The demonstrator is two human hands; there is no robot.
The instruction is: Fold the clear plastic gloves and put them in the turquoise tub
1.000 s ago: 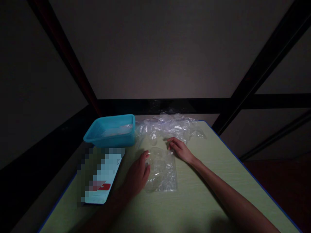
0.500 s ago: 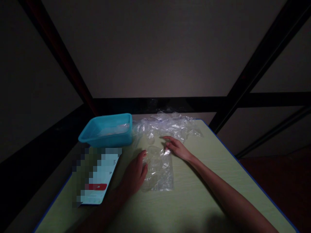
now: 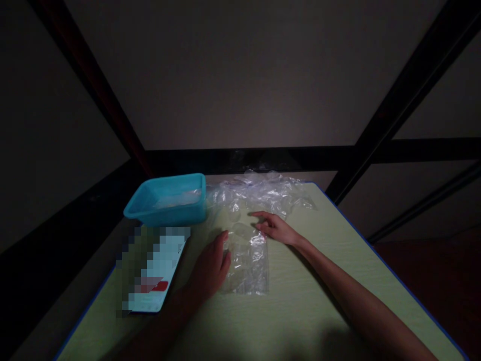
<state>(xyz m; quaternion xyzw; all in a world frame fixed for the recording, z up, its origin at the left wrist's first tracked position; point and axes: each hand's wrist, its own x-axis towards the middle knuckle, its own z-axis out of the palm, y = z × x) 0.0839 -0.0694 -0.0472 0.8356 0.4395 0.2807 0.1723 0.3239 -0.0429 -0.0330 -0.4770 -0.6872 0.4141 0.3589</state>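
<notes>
A clear plastic bag [image 3: 246, 268] lies flat on the pale green table between my hands. My left hand [image 3: 214, 263] rests at the bag's left edge, its thumb and fingers apart. At the bag's upper right corner is my right hand [image 3: 276, 228], index finger stretched out to the left and the other fingers curled near the plastic. Whether the right fingertips pinch the bag is too small to tell. Behind the hands, a heap of crumpled clear plastic bags [image 3: 270, 193] spreads along the table's far edge.
A blue basket [image 3: 173, 215] with clear plastic items inside stands at the table's back left. In front of it lies a partly blurred phone-like screen [image 3: 165, 271]. The table [image 3: 319, 301] has a blue edge, and a wall rises behind it.
The near bag looks smoother at its top and left. Both hands stay almost in place, and the whole view has shifted slightly.
</notes>
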